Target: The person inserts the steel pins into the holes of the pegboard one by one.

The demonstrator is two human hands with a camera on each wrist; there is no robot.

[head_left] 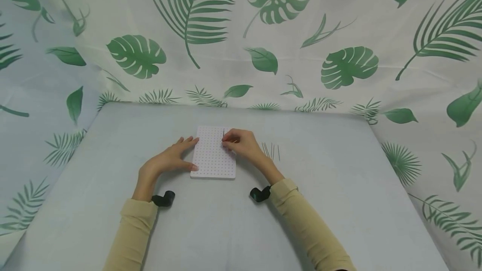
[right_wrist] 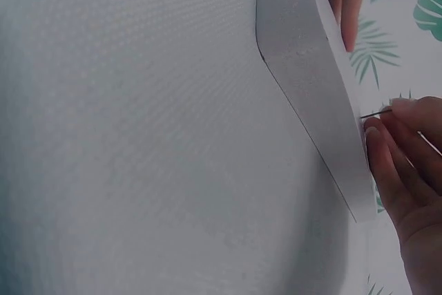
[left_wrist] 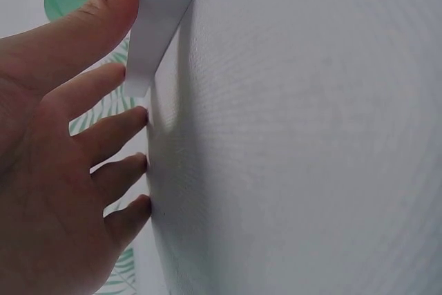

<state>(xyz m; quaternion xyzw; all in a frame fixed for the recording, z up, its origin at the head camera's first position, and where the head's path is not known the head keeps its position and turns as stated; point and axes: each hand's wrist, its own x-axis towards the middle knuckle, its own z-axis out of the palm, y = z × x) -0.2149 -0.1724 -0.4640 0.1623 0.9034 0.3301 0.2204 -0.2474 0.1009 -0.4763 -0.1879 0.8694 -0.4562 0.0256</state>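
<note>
A white board (head_left: 212, 160) with rows of small holes lies flat on the table. My left hand (head_left: 167, 160) rests at its left side, fingers spread, with the thumb and a fingertip touching the edge. Over the board's upper right part, my right hand (head_left: 242, 143) pinches a thin dark pin (right_wrist: 376, 113) between thumb and fingers. In the right wrist view the pin's lower end meets the board's top face; whether it sits in a hole I cannot tell. A thin dark upright line shows just above these fingers in the head view.
Several thin dark pins (head_left: 272, 152) lie side by side on the white table (head_left: 211, 225), right of the board. Behind the table hangs a leaf-printed cloth (head_left: 226, 66). Each wrist wears a small black camera (head_left: 164, 199).
</note>
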